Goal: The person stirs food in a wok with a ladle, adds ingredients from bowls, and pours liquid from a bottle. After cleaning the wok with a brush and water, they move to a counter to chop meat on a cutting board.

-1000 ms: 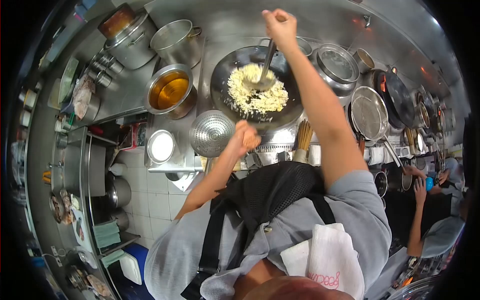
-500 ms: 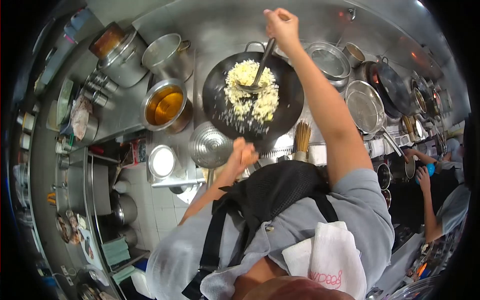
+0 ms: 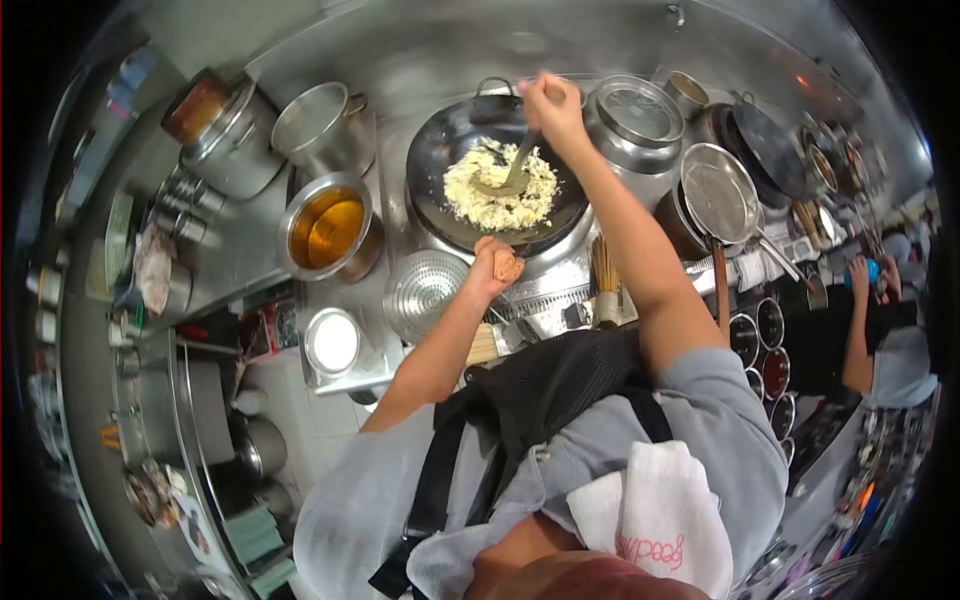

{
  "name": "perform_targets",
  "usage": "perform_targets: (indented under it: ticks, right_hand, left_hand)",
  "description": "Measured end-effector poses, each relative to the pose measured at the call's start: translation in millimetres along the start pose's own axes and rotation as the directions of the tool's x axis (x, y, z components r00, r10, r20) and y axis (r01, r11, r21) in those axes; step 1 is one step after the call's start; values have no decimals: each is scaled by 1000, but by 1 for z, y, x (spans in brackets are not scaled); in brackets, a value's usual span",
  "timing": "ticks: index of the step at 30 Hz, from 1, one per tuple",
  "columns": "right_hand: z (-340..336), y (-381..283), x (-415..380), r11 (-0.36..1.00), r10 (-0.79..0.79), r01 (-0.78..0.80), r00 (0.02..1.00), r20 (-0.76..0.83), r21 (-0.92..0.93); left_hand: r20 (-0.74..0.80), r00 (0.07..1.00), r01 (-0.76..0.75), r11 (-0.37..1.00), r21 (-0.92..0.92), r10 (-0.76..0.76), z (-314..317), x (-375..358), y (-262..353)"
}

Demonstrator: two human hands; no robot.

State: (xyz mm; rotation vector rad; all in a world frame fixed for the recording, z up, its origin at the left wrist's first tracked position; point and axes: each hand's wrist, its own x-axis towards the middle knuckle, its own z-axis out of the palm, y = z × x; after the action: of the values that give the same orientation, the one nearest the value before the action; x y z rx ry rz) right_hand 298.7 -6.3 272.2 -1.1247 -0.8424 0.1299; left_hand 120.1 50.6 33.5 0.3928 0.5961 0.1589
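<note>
A dark wok [image 3: 430, 180] sits on the range in front of me, with pale fried rice and bits of egg [image 3: 480, 205] across its middle. My right hand [image 3: 557, 108] is closed round the upper handle of a ladle [image 3: 522, 165], whose bowl presses into the rice. At the wok's near rim, my left hand [image 3: 490, 270] is a closed fist gripping the wok's edge; the handle there is hidden by the fingers. A perforated skimmer [image 3: 425, 290] lies just left of that hand.
Left of the wok stands a steel pot of amber liquid [image 3: 333, 232], with a container of white contents [image 3: 333, 340] nearer me. A bamboo brush [image 3: 604, 275] lies right of the wok. Strainers [image 3: 718, 190] rest farther right. Another person [image 3: 890, 360] works at the far right.
The ladle and my right hand have come lower and nearer. Rice that was tossed loose now lies gathered in the wok. My left hand has moved up slightly toward the rim.
</note>
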Motion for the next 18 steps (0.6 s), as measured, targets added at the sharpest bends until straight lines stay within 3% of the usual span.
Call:
perform_targets:
  ticks: [2,5,6,7,8,10,11,12,13,14,15,17,18]
  right_hand:
    - [-7,-2,-48,997,-19,18,1000,-14,-72]
    - [-21,-10,-151,957,-24,35,999,42,-287]
    - [-27,-9,-193,986,48,-24,989,139,-168]
    - [-35,1,-239,892,31,39,989,146,-450]
    - [-39,-18,-275,720,133,21,977,168,-693]
    - [-62,-1,-361,565,320,-166,947,29,-808]
    - [-80,-2,-398,495,575,-419,815,-75,-761]
    - [-108,13,-445,479,581,-389,812,-48,-787]
    - [-145,51,-493,185,848,-580,502,-170,-794]
    - [-186,101,-560,196,842,-589,511,-174,-784]
    - [-213,131,-606,70,965,-454,257,-56,-888]
    - [-223,96,-604,32,969,-566,220,-113,-824]
    - [-231,101,-599,-1,975,-708,155,-157,-706]
  left_hand:
    - [84,996,33,998,47,-37,-5,5,1]
    - [83,995,54,995,86,-61,-3,2,3]
    - [137,990,31,998,57,-38,-10,8,2]
    - [148,987,51,996,69,-61,-14,9,3]
    - [121,991,59,997,47,-64,-17,9,5]
    - [81,996,20,999,47,-24,-24,7,3]
    - [85,996,25,998,62,-30,-31,1,4]
    - [167,986,-30,994,105,12,-38,-7,5]
    - [250,967,-89,986,144,51,-44,-15,6]
    - [180,983,-75,986,149,47,-48,-26,5]
    - [104,994,-59,985,159,43,-52,-41,6]
    - [128,990,-86,979,183,63,-75,-56,13]
    - [93,995,-38,971,234,16,-70,-71,20]
